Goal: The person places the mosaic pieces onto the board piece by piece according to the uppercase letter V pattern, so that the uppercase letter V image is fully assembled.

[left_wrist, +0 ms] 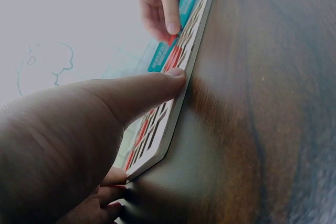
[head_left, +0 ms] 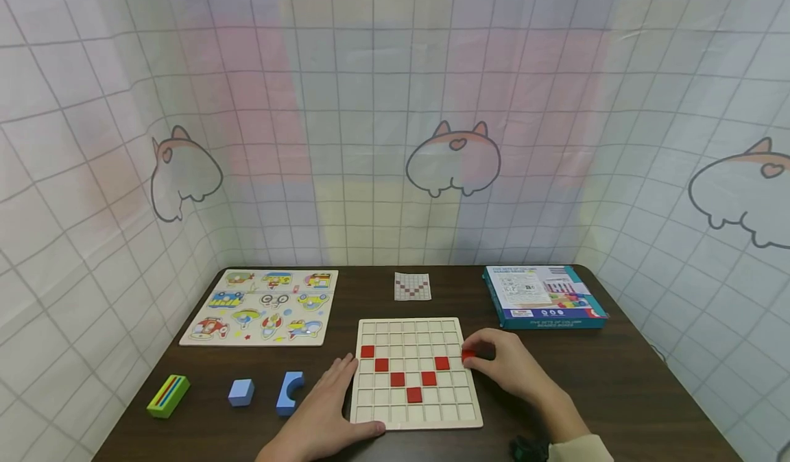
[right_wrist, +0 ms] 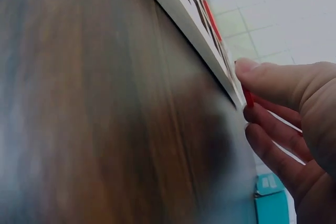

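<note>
Grid board (head_left: pixel 417 371) lies flat at the near centre of the table (head_left: pixel 648 393), its edges square to the table's edges; being nearly square, it has no marked long axis. Six red tiles (head_left: pixel 398 379) sit in its cells as a V that opens toward the far side and points near. Left hand (head_left: pixel 330 407) rests open against the board's left near corner, thumb (left_wrist: pixel 157 85) pressed on the edge, apparently to keep the board from sliding. Right hand (head_left: pixel 509 369) pinches a red tile (head_left: pixel 468 356) between thumb and fingertips at the board's right edge, level with the top of the V's right arm; the tile looks flat, just over an edge cell. A small card (head_left: pixel 412 286) with the same V lies just beyond the board, facing the person, likely as the model. Far right, a box (head_left: pixel 543 296); far left, a picture puzzle (head_left: pixel 264 307); near left, three blocks (head_left: pixel 241 392).
</note>
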Demonstrator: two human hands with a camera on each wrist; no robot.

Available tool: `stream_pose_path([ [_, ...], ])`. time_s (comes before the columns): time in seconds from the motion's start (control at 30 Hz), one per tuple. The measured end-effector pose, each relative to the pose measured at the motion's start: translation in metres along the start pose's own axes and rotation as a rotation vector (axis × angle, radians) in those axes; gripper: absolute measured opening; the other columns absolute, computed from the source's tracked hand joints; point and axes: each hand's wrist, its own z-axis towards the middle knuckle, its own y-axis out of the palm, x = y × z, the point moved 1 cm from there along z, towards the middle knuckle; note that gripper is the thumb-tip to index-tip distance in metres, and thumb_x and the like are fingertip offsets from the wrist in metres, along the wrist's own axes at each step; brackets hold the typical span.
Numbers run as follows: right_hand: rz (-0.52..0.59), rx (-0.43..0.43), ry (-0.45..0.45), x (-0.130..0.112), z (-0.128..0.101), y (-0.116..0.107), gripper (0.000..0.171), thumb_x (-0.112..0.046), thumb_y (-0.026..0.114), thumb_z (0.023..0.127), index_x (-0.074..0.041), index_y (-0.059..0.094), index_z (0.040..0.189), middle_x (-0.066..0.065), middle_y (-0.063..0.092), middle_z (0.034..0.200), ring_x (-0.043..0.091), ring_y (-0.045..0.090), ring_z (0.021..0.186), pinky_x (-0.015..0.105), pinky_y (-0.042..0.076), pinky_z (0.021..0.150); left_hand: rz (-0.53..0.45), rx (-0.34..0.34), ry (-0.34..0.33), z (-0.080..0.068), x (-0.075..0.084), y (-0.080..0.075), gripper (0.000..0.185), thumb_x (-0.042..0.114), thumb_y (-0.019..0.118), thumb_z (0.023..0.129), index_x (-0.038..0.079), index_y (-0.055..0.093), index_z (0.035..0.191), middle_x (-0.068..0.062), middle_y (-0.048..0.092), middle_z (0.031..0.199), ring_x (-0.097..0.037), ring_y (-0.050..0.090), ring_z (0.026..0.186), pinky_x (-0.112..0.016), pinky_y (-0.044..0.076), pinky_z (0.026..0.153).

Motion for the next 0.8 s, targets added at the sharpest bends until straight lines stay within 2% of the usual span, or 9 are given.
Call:
stream_pose_path([
  [0.17,0.019,0.005,0.012,-0.004,0.008,0.010,0.021,-0.022,0.090,0.096,-0.028,0.082,0.115,-0.012,0.077,0.117,0.013,0.068,0.114,0.052,0.059,0.110,-0.002,0.005,-0.002,-0.002,0.000,-0.001,0.134,0.081,0.089,0.074,0.013,0.035,0.175,-0.013,0.033,0.183,-0.043,0.025,0.171,-0.074,0.031,0.131],
  [0.4,0.057,-0.021,0.018,-0.010,0.017,0.019,0.017,-0.019,0.088,0.098,-0.028,0.082,0.111,-0.008,0.074,0.109,0.015,0.063,0.097,0.032,0.056,0.087,-0.002,0.005,0.004,-0.003,-0.001,0.000,0.134,0.080,0.089,0.074,0.012,0.035,0.175,-0.014,0.033,0.182,-0.044,0.025,0.171,-0.074,0.031,0.131],
  [0.5,0.075,-0.033,0.014,-0.010,0.020,0.021,0.016,-0.018,0.087,0.098,-0.025,0.083,0.112,-0.006,0.074,0.106,0.015,0.062,0.094,0.028,0.054,0.082,-0.002,0.007,0.004,-0.003,-0.001,0.001,0.134,0.081,0.089,0.073,0.013,0.035,0.175,-0.014,0.033,0.182,-0.044,0.025,0.171,-0.074,0.031,0.131],
  [0.8,0.110,-0.043,0.012,-0.007,0.024,0.021,0.017,-0.018,0.087,0.099,-0.022,0.083,0.115,-0.003,0.076,0.108,0.016,0.063,0.096,0.028,0.054,0.084,0.000,0.010,0.008,-0.004,-0.001,0.000,0.134,0.081,0.089,0.074,0.012,0.035,0.175,-0.015,0.033,0.182,-0.044,0.025,0.171,-0.074,0.031,0.131],
])
